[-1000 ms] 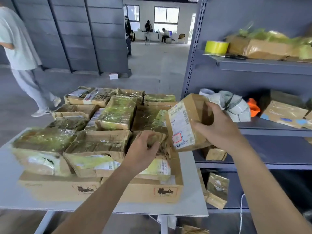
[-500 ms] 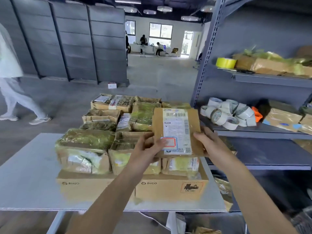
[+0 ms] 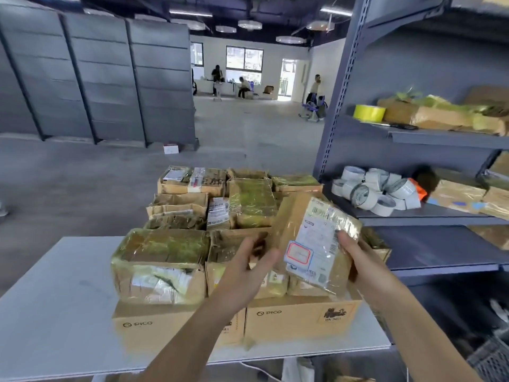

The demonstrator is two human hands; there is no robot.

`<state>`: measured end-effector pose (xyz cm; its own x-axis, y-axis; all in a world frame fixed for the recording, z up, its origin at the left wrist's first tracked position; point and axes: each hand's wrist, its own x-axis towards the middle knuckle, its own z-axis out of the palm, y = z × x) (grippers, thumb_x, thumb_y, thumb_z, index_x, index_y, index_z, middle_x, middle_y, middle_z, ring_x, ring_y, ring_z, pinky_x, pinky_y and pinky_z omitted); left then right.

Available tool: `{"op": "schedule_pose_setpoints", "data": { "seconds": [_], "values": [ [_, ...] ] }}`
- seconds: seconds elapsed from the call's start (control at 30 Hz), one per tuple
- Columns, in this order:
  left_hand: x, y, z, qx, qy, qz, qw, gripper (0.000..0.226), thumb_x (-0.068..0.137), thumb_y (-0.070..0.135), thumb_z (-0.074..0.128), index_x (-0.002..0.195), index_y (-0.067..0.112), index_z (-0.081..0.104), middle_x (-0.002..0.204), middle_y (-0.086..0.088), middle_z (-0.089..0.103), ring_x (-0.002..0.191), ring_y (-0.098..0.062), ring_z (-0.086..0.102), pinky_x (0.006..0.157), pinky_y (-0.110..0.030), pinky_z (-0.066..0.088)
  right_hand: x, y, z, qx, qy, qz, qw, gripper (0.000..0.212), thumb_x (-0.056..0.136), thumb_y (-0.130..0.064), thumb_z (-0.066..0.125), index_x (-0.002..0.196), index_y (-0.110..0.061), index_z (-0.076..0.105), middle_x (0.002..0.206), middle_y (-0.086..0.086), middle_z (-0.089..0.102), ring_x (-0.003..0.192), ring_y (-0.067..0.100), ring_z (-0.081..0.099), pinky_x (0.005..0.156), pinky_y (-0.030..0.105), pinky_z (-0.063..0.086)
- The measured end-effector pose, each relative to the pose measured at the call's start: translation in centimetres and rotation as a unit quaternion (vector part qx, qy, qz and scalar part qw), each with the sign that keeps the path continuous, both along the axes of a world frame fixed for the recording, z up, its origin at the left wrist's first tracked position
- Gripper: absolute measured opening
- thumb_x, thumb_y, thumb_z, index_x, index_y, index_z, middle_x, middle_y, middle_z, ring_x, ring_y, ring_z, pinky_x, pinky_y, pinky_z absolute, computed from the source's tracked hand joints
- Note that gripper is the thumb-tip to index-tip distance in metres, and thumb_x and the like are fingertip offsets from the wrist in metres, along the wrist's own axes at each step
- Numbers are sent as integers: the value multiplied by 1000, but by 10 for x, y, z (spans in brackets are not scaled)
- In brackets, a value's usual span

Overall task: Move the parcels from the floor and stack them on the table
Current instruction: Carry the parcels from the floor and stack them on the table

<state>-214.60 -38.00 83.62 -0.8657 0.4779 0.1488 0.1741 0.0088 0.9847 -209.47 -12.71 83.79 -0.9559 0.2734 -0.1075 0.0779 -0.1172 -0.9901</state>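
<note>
- Shelving rack (image 3: 413, 139) is being worked right beside. The right forearm is being held close to its lower shelf edges, so a snag is judged possible if the elbow is swung out.
- Table (image 3: 55, 312) is being used as the stacking surface, with the load being kept toward its right end. A parcel sliding off that side is judged likely to drop between table and rack.
- Stacked parcels (image 3: 162, 260) are being carried on two PICO cartons (image 3: 297, 318). The top layer is uneven and film-wrapped, so a poor seat is judged likely for anything set on it.
- Labelled parcel (image 3: 316, 244) is being held tilted in the air above the front right of the stack, label toward the camera. It is not yet seated.
- Right hand (image 3: 360, 263) is being wrapped round the parcel's right edge, thumb on the label face, fingers behind. The grip is one-sided on glossy film, so slip or rotation is judged the main risk.
- Left hand (image 3: 248, 271) is being held with fingers loosely spread, gripping nothing, just beside the parcel's lower left edge. Contact cannot be told through the blur.
- Tape rolls (image 3: 377, 194) are being stored on the near shelf and are judged knockable if the parcel is swung right.
</note>
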Motion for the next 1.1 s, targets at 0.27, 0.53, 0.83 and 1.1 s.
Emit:
{"op": "schedule_pose_setpoints", "data": {
  "seconds": [0.27, 0.53, 0.83, 1.1],
  "values": [
    [-79, -17, 6, -92, 35, 166, 981, 16, 93, 23, 58, 109, 20, 61, 86, 7, 67, 64, -5, 61, 56, -15, 49, -61, 34, 8, -26, -32, -15, 999, 76, 56, -76, 74, 117, -33, 66, 113, -2, 72, 101, 18, 71, 76, 38, 57],
    [-168, -107, 10, -217, 52, 346, 911, 15, 82, 14, 57, 75, 24, 66, 54, 7, 58, 42, -7, 48, 39, -20, 34, -145, -10, 26, 15, -76, 75, 994, 75, 53, -83, 69, 110, -35, 72, 108, -3, 74, 98, 20, 71, 88, 45, 53],
    [-247, -180, -22, -399, -31, 287, 870, 27, 89, 25, 53, 65, 13, 50, 63, -5, 51, 58, -19, 47, 47, -27, 30, -198, -65, 35, -10, -64, 90, 994, 76, 61, -76, 65, 121, -30, 66, 115, 2, 72, 104, 23, 69, 83, 44, 55],
    [-285, -190, -47, -449, -171, 136, 866, 74, 78, 68, 58, 115, 4, 55, 115, -13, 57, 95, -28, 60, 60, -28, 45, -230, -113, 22, -10, -73, 81, 994, 69, 46, -81, 75, 99, -38, 76, 111, 0, 73, 98, 19, 72, 63, 33, 59]
  ]
}}
